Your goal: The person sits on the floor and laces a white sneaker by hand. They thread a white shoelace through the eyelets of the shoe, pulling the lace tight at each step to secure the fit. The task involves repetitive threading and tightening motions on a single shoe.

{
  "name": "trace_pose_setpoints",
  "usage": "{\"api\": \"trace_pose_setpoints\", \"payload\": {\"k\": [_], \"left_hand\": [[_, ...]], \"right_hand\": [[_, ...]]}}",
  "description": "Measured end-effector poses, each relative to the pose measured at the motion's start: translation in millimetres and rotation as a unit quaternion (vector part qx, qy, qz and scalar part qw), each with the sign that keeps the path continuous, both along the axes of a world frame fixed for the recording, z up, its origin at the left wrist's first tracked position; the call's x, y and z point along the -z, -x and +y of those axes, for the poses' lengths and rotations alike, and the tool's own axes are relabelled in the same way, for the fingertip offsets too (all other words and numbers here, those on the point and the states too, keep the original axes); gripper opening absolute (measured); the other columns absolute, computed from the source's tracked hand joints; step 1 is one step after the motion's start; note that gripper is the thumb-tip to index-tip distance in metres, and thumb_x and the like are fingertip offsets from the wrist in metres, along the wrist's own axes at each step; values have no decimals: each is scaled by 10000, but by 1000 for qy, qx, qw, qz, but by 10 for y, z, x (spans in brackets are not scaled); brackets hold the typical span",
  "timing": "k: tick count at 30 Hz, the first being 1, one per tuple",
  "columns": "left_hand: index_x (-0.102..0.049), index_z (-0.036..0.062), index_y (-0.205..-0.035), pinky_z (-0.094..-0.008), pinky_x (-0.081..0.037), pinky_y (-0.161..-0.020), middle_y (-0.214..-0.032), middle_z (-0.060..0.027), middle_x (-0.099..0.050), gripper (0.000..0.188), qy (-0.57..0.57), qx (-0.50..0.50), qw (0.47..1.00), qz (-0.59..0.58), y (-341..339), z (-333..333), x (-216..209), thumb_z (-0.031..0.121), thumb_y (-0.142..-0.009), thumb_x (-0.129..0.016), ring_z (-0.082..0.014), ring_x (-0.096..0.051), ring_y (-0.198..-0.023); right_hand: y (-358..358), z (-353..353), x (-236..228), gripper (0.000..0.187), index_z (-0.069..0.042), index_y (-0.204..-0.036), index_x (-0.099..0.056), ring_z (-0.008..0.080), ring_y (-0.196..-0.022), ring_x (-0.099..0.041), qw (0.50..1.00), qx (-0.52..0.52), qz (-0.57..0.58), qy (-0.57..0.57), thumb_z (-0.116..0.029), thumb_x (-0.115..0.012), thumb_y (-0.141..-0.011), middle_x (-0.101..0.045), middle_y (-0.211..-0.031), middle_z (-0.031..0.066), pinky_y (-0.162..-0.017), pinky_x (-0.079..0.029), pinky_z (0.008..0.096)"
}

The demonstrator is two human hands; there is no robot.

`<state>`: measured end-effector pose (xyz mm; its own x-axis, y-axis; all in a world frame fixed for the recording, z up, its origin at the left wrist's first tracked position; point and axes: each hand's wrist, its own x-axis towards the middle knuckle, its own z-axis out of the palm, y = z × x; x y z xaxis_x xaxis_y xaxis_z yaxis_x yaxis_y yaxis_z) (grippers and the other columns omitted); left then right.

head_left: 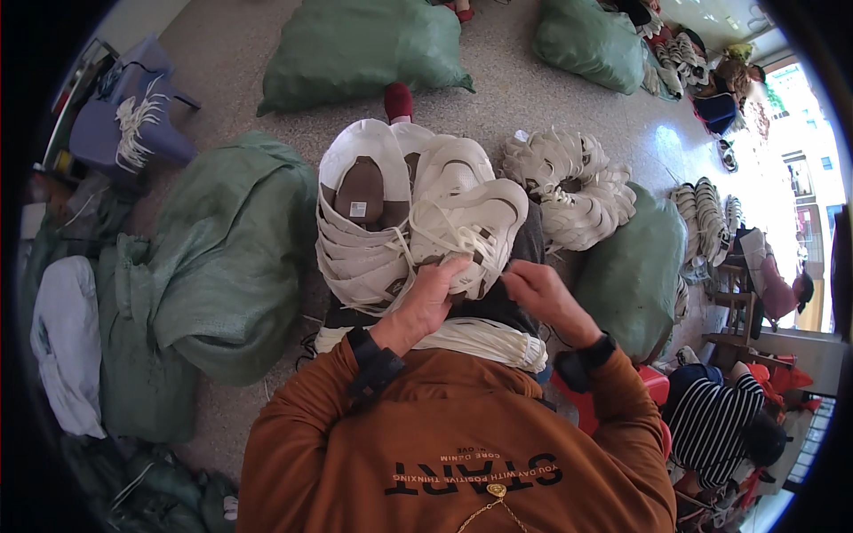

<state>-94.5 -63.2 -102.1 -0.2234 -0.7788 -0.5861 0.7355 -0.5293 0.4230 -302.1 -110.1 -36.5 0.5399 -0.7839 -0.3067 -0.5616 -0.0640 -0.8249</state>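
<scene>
A: Workroom with a speckled floor (506, 67); bright light enters at the right. Which thing serves as landmark?

B: The white upper (475, 218), above the person's lap. On its near side, a bundle of laces (480, 342) lies across the lap.

A: State of the hands?

B: The left hand (426, 302) grips the upper's near edge, thumb uppermost. The right hand (540, 293) is just right of the upper, fingers curled narrow; whether a lace is pinched there cannot be told.

A: How should the upper handle?

B: Probably light and pliable, giving at the opening and firmer toward the toe; neither fragile nor very slippery. The edge beside the lacing is presumably the best hold, sparing the toe from dents.

A: And its surroundings?

B: Just left of it, a stack (360, 258) of nested uppers; near it on the right, a ring (569, 191) of more. Farther out, a left sack (235, 266) and a right sack (631, 275), both green. Beyond the upper, a foot (398, 99) in red, then a far sack (364, 58). Well apart to the left, a purple chair (93, 129); well apart to the right, a co-worker (711, 413) in stripes.
</scene>
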Motion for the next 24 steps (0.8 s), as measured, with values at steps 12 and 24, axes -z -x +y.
{"api": "trace_pose_setpoints", "payload": {"k": [12,24], "left_hand": [[-604,5,-1267,-379,-544,-921,-1171,-78,-680,339,17,2,1000,26,-61,39,164,135,-953,-620,-190,-664,-1059],[-710,-10,-987,-246,-513,-710,-882,-19,-664,242,162,297,872,-355,-513,352,-342,218,-1003,-630,-65,-605,-769]], "right_hand": [[1014,176,549,110,-19,-904,-638,390,-871,-635,940,16,226,257,-126,-610,-904,-651,-898,177,-755,-501,478],[-28,-109,154,297,2,-946,-676,73,-697,-590,973,10,-159,-168,-242,-543,-1050,-648,-797,5,-655,-482,253]]}}
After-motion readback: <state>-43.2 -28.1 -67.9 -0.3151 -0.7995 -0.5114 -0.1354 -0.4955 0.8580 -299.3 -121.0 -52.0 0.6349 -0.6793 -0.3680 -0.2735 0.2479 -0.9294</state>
